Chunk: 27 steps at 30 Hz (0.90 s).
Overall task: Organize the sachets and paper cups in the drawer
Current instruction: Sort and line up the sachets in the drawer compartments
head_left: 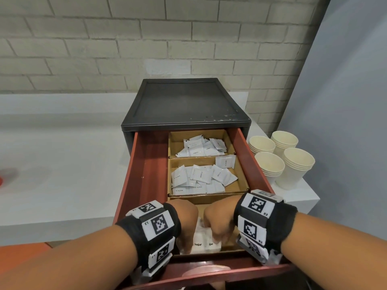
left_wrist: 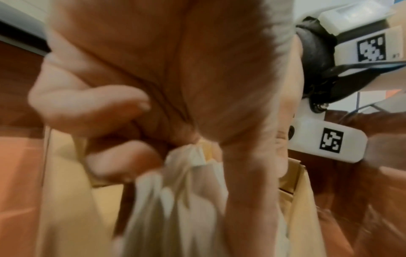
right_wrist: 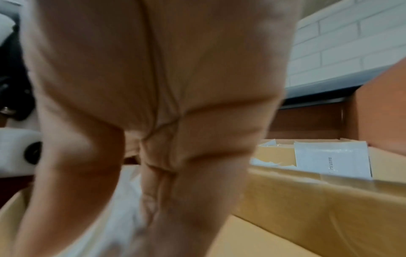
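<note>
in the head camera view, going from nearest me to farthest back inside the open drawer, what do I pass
Both hands, left hand and right hand, in the sugar sachets → cardboard tray of cream sachets → cardboard tray of coffee sachets → black cabinet top.

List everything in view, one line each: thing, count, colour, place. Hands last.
Cabinet: one, black, on the white counter.
Drawer: one, red-brown, pulled open.
Cardboard trays: three, tan, in a row along the drawer's right side.
Coffee sachets: a pile, white, back tray.
Cream sachets: a pile, white, middle tray.
Sugar sachets: a bundle, white, front tray.
Paper cups: four stacks, cream, on the counter right of the drawer.
Wall: grey-white brick, behind.
Left hand: in the front tray, gripping sugar sachets.
Right hand: in the front tray, on the sachets; grip unclear.
</note>
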{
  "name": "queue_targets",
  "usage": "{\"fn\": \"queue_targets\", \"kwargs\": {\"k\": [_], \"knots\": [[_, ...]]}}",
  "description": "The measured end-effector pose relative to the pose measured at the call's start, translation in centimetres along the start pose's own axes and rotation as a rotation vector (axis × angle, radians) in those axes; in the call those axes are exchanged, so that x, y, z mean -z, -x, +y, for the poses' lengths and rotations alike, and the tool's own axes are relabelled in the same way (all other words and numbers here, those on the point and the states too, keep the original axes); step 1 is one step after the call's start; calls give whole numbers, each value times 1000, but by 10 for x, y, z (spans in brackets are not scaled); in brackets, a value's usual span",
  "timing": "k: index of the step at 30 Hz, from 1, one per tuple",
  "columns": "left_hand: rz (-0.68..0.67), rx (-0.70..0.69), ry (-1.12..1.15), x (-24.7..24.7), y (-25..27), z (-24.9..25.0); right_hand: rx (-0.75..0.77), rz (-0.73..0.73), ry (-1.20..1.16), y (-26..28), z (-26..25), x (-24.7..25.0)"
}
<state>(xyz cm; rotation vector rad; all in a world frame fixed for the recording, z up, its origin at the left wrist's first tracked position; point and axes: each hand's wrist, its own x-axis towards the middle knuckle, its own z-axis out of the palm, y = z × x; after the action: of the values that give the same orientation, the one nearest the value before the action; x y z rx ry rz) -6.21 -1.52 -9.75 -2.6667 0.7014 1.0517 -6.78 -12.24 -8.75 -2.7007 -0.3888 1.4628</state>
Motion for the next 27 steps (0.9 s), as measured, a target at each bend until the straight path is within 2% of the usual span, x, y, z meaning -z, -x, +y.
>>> {"fn": "queue_targets", "kwargs": {"k": [3,7,9,12,14,18,22,25,27], "knots": [[36,15,-109,3,4,2,31,5,-102,0,-1,5],[256,65,-199,9,8,-4,129,131,-141,-1,-1,11],[310,84,-205,13,9,-11,155,118,-226,-1,-5,11],[275,106,-185,17,11,-19,206,133,-152,-4,-7,10],[239,101,-149,17,10,-23,214,221,-59,-4,-4,11],[230,77,-94,15,8,-28,169,331,-80,1,9,18],[297,93,-36,18,7,-34,131,224,79,8,15,17],[338,122,-20,20,7,-38,135,90,230,10,4,8],[333,133,-45,20,8,-38,157,52,345,9,-6,2]]}}
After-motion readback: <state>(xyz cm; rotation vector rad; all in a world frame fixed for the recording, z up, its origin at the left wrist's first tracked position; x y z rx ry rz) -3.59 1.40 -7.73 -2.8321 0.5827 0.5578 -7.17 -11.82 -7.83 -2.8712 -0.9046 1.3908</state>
